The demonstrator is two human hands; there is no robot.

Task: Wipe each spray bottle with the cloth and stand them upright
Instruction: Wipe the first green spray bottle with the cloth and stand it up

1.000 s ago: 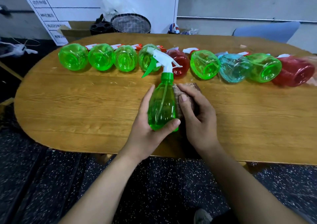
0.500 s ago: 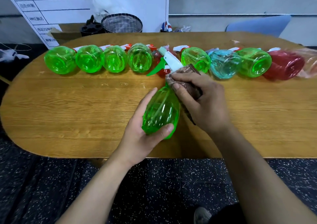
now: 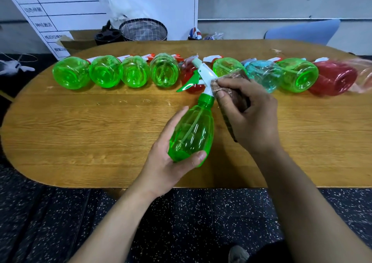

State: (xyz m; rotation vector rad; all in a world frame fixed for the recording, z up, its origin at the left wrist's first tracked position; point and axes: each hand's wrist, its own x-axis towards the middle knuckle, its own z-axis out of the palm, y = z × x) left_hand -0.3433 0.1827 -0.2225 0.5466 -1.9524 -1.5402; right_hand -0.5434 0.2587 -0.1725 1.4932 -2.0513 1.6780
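My left hand [image 3: 167, 162] grips the lower body of a green spray bottle [image 3: 193, 132], which tilts away from me above the wooden table [image 3: 80, 134]. Its white head with a green trigger [image 3: 199, 75] points left. My right hand [image 3: 249, 115] holds a brown cloth [image 3: 231, 93] against the bottle's neck and the base of the white head. Behind them a row of several bottles lies on its side, bottoms toward me: green ones [image 3: 104, 71] at the left, a red one [image 3: 189, 81] partly hidden, a blue one [image 3: 263, 75], another green [image 3: 298, 75] and a red one [image 3: 332, 77].
A crumpled clear plastic bag [image 3: 362, 75] lies at the table's far right. Beyond the table stand a mesh basket [image 3: 143, 29], a cardboard box [image 3: 78, 41], a white board with a chart [image 3: 56, 11] and a blue chair [image 3: 302, 31]. The near table edge runs just below my wrists.
The bottle has been lifted and tilted further away. My right hand has slid the cloth from the bottle's side up to its neck and spray head.
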